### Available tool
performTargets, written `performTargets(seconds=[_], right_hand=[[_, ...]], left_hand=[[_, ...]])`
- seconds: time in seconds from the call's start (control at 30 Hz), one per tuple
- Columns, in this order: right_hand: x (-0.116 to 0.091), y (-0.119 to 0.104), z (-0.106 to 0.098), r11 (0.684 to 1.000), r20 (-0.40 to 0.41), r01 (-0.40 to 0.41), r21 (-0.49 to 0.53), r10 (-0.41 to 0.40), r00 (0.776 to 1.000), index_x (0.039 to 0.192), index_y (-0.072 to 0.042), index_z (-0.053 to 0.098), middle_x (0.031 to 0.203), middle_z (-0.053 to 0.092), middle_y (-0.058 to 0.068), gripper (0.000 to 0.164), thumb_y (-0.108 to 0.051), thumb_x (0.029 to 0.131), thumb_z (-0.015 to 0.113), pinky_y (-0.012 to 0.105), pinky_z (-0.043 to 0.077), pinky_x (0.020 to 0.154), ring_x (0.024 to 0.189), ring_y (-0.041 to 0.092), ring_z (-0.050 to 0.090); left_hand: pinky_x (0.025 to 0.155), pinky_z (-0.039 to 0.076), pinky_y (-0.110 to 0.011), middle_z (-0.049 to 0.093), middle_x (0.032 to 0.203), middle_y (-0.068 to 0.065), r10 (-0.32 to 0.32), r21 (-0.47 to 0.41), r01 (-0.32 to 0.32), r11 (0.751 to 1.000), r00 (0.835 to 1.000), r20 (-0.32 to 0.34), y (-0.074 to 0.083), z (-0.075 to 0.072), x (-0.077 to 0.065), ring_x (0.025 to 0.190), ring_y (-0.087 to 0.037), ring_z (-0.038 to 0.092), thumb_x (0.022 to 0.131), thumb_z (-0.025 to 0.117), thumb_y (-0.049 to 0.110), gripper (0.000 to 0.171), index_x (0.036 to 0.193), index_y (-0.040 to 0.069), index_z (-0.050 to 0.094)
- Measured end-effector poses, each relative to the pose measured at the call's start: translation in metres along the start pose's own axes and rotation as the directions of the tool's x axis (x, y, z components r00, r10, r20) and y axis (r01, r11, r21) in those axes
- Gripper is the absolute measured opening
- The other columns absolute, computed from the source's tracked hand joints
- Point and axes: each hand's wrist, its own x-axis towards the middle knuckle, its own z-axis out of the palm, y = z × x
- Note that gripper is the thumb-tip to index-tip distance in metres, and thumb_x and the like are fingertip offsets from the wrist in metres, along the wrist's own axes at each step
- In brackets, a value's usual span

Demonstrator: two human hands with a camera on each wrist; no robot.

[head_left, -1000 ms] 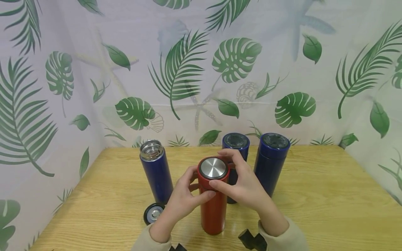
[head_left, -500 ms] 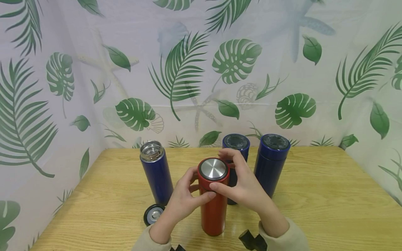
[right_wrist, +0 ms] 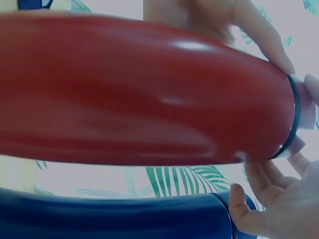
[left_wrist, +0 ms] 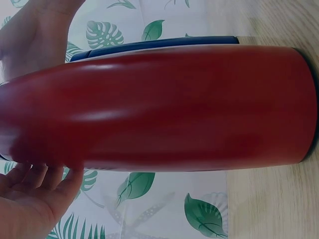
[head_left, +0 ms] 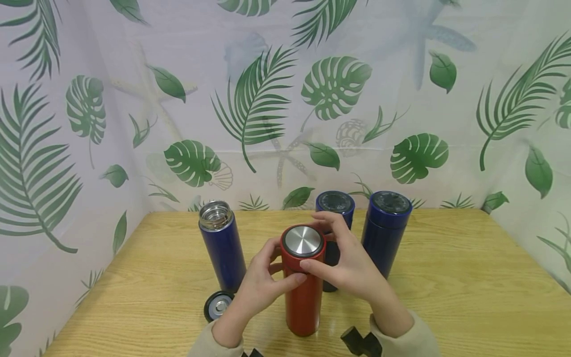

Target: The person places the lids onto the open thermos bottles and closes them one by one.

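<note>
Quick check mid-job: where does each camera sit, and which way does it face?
Head: worn on the head, looking forward and down at the red bottle, blue bottles and table; left hand, right hand and sleeves show.
Left wrist: on that wrist, facing the red bottle's side, its top leftward; parts of both hands show.
Right wrist: likewise, the top rightward; parts of both hands show.
Both wrist views share the red bottle.

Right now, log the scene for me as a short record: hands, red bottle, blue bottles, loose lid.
left hand: grips red bottle below its cap
right hand: holds the cap
red bottle: upright, cap on
open blue bottle: standing, left of red bottle
loose lid: on table, inner side showing, partly hidden
closed blue bottles: two, standing, one partly hidden by right hand
</note>
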Motion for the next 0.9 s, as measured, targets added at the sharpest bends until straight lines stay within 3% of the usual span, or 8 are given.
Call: performTargets(seconds=[0.27,0.53,0.63,0.9], right_hand=[[-0.001,0.003,-0.004,0.996,0.035,0.057,0.068,-0.060,0.998,0.124,-0.007,0.034,0.120,0.051,0.010,0.054,-0.007,0.079,0.062,0.037,0.038,0.089,0.110,0.021,0.046],[-0.001,-0.001,0.006,0.993,-0.021,-0.112,-0.024,0.112,0.993,0.124,-0.011,0.035,0.115,0.046,0.005,0.071,-0.018,0.067,0.077,0.039,0.040,0.084,0.103,0.016,0.043],[0.000,-0.002,0.009,0.990,-0.038,-0.138,-0.026,0.137,0.990,0.124,-0.011,0.036,0.111,0.047,0.003,0.073,-0.016,0.065,0.079,0.038,0.041,0.082,0.100,0.014,0.044],[-0.001,0.000,0.006,0.999,-0.011,-0.033,-0.011,0.033,0.999,0.124,-0.010,0.036,0.114,0.051,0.004,0.061,-0.010,0.073,0.071,0.038,0.040,0.085,0.105,0.016,0.046]], left_hand=[[0.084,0.044,-0.034,0.052,0.115,-0.003,-0.007,-0.004,0.007,1.000,1.000,-0.001,-0.001,0.000,-0.001,0.105,-0.016,0.048,0.076,0.070,0.019,0.052,0.122,0.010,0.045],[0.085,0.044,-0.034,0.052,0.114,-0.002,-0.006,-0.007,0.006,1.000,1.000,0.002,0.000,0.001,0.000,0.105,-0.015,0.048,0.078,0.069,0.022,0.050,0.121,0.011,0.046],[0.085,0.044,-0.033,0.053,0.114,-0.002,-0.006,-0.005,0.006,1.000,1.000,0.002,0.000,0.001,0.001,0.105,-0.015,0.049,0.078,0.069,0.021,0.049,0.120,0.011,0.046],[0.085,0.043,-0.034,0.052,0.115,-0.001,-0.003,-0.004,0.003,1.000,1.000,0.000,-0.001,0.001,0.000,0.106,-0.015,0.048,0.077,0.069,0.020,0.051,0.121,0.011,0.045]])
